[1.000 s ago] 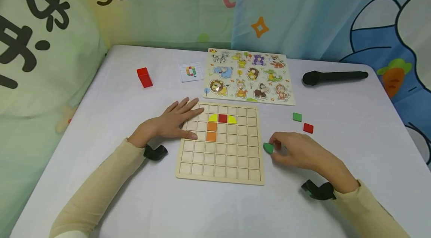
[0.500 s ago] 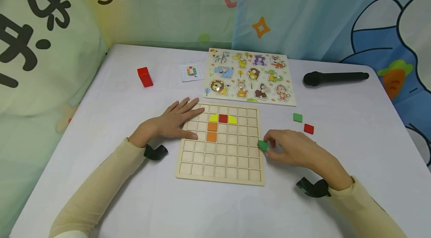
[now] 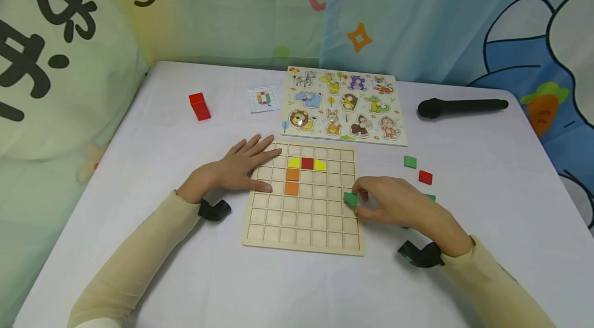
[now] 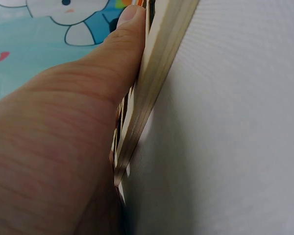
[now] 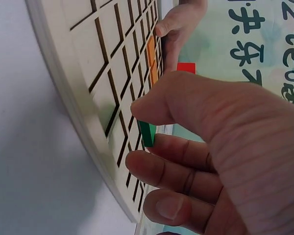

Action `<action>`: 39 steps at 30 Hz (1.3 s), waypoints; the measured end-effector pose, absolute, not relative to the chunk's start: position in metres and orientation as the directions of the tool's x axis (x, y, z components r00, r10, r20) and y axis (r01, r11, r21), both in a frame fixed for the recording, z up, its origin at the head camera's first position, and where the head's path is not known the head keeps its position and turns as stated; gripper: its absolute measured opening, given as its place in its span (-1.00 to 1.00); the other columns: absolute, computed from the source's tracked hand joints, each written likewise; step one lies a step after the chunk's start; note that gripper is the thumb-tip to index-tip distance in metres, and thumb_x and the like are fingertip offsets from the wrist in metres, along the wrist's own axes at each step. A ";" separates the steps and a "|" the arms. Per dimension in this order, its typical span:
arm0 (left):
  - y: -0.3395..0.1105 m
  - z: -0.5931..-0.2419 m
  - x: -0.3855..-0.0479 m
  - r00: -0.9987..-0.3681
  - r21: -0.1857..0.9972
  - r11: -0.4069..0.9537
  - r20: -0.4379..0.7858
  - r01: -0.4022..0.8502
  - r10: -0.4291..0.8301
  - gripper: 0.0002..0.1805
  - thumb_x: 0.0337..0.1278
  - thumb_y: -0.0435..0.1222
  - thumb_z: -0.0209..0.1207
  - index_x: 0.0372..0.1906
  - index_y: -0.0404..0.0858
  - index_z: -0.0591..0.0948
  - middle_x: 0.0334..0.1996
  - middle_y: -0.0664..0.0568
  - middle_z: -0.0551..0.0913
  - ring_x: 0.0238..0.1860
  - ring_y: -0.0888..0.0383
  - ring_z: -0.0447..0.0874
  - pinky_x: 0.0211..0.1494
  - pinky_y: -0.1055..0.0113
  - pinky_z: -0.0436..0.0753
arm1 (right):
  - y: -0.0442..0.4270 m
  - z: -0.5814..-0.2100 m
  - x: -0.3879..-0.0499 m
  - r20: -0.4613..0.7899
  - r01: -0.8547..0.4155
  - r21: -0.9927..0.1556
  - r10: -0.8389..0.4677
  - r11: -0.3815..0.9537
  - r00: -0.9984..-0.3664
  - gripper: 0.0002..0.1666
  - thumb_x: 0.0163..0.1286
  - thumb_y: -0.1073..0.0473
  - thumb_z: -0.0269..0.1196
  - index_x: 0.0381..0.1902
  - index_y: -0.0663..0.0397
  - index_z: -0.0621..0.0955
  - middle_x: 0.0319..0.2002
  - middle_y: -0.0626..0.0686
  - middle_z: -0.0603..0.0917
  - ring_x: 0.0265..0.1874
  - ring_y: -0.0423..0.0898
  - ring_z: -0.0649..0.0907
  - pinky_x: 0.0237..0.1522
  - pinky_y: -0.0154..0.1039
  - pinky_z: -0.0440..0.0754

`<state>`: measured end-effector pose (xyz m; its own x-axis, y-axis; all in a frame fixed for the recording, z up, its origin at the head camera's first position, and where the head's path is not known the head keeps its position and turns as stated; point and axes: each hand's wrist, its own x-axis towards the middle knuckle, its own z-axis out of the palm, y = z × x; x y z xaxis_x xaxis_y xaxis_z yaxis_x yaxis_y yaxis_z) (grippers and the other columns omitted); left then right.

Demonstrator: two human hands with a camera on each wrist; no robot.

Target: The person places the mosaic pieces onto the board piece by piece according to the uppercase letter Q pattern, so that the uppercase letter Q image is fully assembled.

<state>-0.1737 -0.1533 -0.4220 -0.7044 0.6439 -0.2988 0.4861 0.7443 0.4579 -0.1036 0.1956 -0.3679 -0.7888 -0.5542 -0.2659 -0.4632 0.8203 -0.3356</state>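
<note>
A wooden grid board (image 3: 303, 236) lies on the white table. My left hand (image 3: 236, 165) rests spread on its upper left edge; in the left wrist view the thumb (image 4: 115, 56) lies along the rim. Between thumb and finger my right hand (image 3: 394, 201) pinches a green tile (image 3: 350, 199) with one rounded side, held over the board's right edge. In the right wrist view that green tile (image 5: 147, 133) is seen edge-on above the cells. Set in the board are a red square (image 3: 307, 163) between two yellow quarter-round tiles (image 3: 294, 163), and two orange squares (image 3: 292, 181) below the left one.
Loose green (image 3: 410, 162) and red (image 3: 425, 177) tiles lie right of the board; another green piece (image 3: 430, 197) is partly hidden by my right hand. Behind are a pattern card (image 3: 264, 99), an animal puzzle (image 3: 343, 106), a black microphone (image 3: 461, 107) and a red block (image 3: 199, 107).
My right hand has moved left, carrying the green tile from beside the board to over its right edge. A green piece behind the hand has come into view. My left hand stays put.
</note>
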 end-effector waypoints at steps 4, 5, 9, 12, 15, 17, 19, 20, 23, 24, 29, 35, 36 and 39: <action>-0.154 -0.423 -0.174 -0.704 0.449 0.747 -0.301 0.491 0.644 0.02 0.08 0.27 0.18 0.57 0.08 0.00 0.59 0.07 -0.30 0.57 -0.06 -0.49 0.55 -0.10 -0.33 | 0.190 -0.367 -0.104 -0.265 -0.474 -0.344 -0.568 0.811 -0.779 -0.74 0.21 0.06 0.35 -0.17 -0.03 0.60 -0.41 -0.18 0.55 -0.43 -0.23 0.49 -0.35 -0.31 0.47; -0.154 -0.423 -0.174 -0.704 0.448 0.747 -0.301 0.491 0.643 0.02 0.08 0.27 0.18 0.57 0.08 0.00 0.59 0.07 -0.30 0.57 -0.06 -0.49 0.55 -0.10 -0.33 | 0.188 -0.367 -0.105 -0.265 -0.474 -0.346 -0.569 0.810 -0.779 -0.75 0.22 0.05 0.35 -0.17 -0.03 0.60 -0.41 -0.18 0.54 -0.43 -0.23 0.49 -0.35 -0.31 0.47; -0.154 -0.423 -0.174 -0.704 0.446 0.749 -0.304 0.490 0.642 0.02 0.09 0.27 0.18 0.57 0.08 -0.01 0.59 0.08 -0.30 0.57 -0.04 -0.49 0.55 -0.09 -0.33 | 0.183 -0.367 -0.106 -0.256 -0.481 -0.354 -0.577 0.802 -0.775 -0.76 0.22 0.06 0.34 -0.18 -0.03 0.61 -0.42 -0.18 0.55 -0.44 -0.23 0.49 -0.36 -0.31 0.46; -0.154 -0.422 -0.173 -0.705 0.451 0.749 -0.304 0.486 0.641 0.02 0.09 0.26 0.18 0.57 0.08 0.00 0.59 0.08 -0.30 0.57 -0.04 -0.49 0.55 -0.09 -0.33 | 0.179 -0.366 -0.108 -0.248 -0.494 -0.358 -0.591 0.792 -0.768 -0.75 0.21 0.07 0.34 -0.18 -0.02 0.60 -0.43 -0.18 0.56 -0.45 -0.23 0.48 -0.38 -0.32 0.45; -0.153 -0.422 -0.173 -0.706 0.450 0.750 -0.305 0.485 0.640 0.02 0.08 0.26 0.18 0.57 0.08 -0.01 0.59 0.08 -0.30 0.57 -0.04 -0.49 0.55 -0.08 -0.33 | 0.175 -0.366 -0.109 -0.242 -0.503 -0.359 -0.599 0.786 -0.763 -0.75 0.21 0.07 0.34 -0.18 -0.01 0.60 -0.44 -0.18 0.55 -0.45 -0.24 0.48 -0.38 -0.32 0.44; -0.154 -0.422 -0.173 -0.706 0.449 0.749 -0.303 0.487 0.640 0.02 0.08 0.27 0.18 0.57 0.08 -0.01 0.59 0.08 -0.30 0.57 -0.04 -0.49 0.55 -0.09 -0.33 | 0.171 -0.366 -0.109 -0.241 -0.508 -0.363 -0.605 0.781 -0.759 -0.75 0.21 0.06 0.35 -0.19 0.00 0.60 -0.44 -0.18 0.54 -0.46 -0.24 0.48 -0.39 -0.33 0.43; -0.154 -0.422 -0.173 -0.705 0.449 0.747 -0.300 0.490 0.642 0.02 0.07 0.27 0.18 0.57 0.09 -0.01 0.59 0.08 -0.30 0.57 -0.05 -0.49 0.55 -0.09 -0.33 | 0.167 -0.366 -0.109 -0.238 -0.511 -0.370 -0.611 0.776 -0.755 -0.77 0.21 0.07 0.34 -0.20 0.00 0.61 -0.45 -0.18 0.54 -0.47 -0.24 0.48 -0.41 -0.33 0.43; -0.154 -0.422 -0.173 -0.706 0.449 0.747 -0.299 0.490 0.643 0.03 0.07 0.27 0.18 0.57 0.09 -0.01 0.59 0.08 -0.30 0.57 -0.05 -0.49 0.55 -0.09 -0.34 | 0.165 -0.366 -0.110 -0.236 -0.514 -0.373 -0.615 0.772 -0.752 -0.77 0.21 0.07 0.34 -0.20 0.00 0.61 -0.45 -0.18 0.55 -0.48 -0.24 0.48 -0.42 -0.34 0.43; -0.154 -0.423 -0.173 -0.706 0.449 0.746 -0.295 0.492 0.644 0.03 0.07 0.28 0.18 0.57 0.09 -0.01 0.59 0.08 -0.30 0.57 -0.04 -0.49 0.55 -0.09 -0.34 | 0.159 -0.366 -0.111 -0.238 -0.524 -0.375 -0.625 0.765 -0.743 -0.76 0.22 0.07 0.33 -0.18 0.01 0.62 -0.44 -0.16 0.55 -0.48 -0.23 0.48 -0.42 -0.33 0.44; -0.154 -0.423 -0.173 -0.706 0.450 0.745 -0.294 0.492 0.644 0.03 0.07 0.28 0.18 0.57 0.09 -0.01 0.59 0.08 -0.30 0.57 -0.04 -0.49 0.55 -0.08 -0.34 | 0.157 -0.366 -0.111 -0.239 -0.526 -0.375 -0.628 0.763 -0.741 -0.76 0.23 0.08 0.33 -0.18 0.02 0.62 -0.44 -0.16 0.55 -0.48 -0.23 0.48 -0.42 -0.33 0.44; -0.154 -0.423 -0.173 -0.707 0.454 0.745 -0.295 0.489 0.643 0.03 0.07 0.28 0.18 0.57 0.09 0.00 0.59 0.08 -0.30 0.57 -0.03 -0.49 0.55 -0.08 -0.34 | 0.146 -0.367 -0.112 -0.233 -0.548 -0.380 -0.650 0.745 -0.723 -0.79 0.26 0.08 0.31 -0.19 0.02 0.62 -0.45 -0.15 0.54 -0.49 -0.24 0.47 -0.40 -0.34 0.44; -0.154 -0.423 -0.173 -0.708 0.450 0.747 -0.295 0.490 0.642 0.02 0.07 0.28 0.18 0.57 0.09 0.00 0.59 0.08 -0.30 0.58 -0.04 -0.49 0.55 -0.08 -0.34 | 0.132 -0.368 -0.112 -0.217 -0.584 -0.385 -0.686 0.714 -0.695 -0.83 0.32 0.06 0.26 -0.22 0.01 0.62 -0.50 -0.12 0.51 -0.52 -0.25 0.44 -0.44 -0.35 0.41; -0.154 -0.424 -0.174 -0.709 0.448 0.749 -0.297 0.489 0.640 0.02 0.07 0.28 0.18 0.57 0.09 0.00 0.59 0.09 -0.30 0.58 -0.03 -0.49 0.55 -0.08 -0.34 | 0.130 -0.368 -0.112 -0.217 -0.590 -0.384 -0.690 0.710 -0.690 -0.82 0.34 0.05 0.25 -0.22 0.01 0.62 -0.50 -0.12 0.51 -0.52 -0.25 0.44 -0.44 -0.35 0.41; -0.154 -0.424 -0.174 -0.709 0.448 0.750 -0.300 0.486 0.638 0.02 0.07 0.28 0.17 0.57 0.10 -0.01 0.59 0.09 -0.30 0.58 -0.03 -0.49 0.55 -0.07 -0.34 | 0.123 -0.369 -0.113 -0.215 -0.613 -0.371 -0.707 0.697 -0.674 -0.82 0.31 0.06 0.26 -0.21 0.01 0.62 -0.50 -0.15 0.51 -0.51 -0.26 0.45 -0.43 -0.36 0.43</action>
<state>-0.1744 -0.1541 -0.4244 -0.7090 0.6383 -0.2997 0.4864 0.7504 0.4476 -0.1128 0.1227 -0.3691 -0.6741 -0.7067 -0.2147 -0.6130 0.6975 -0.3711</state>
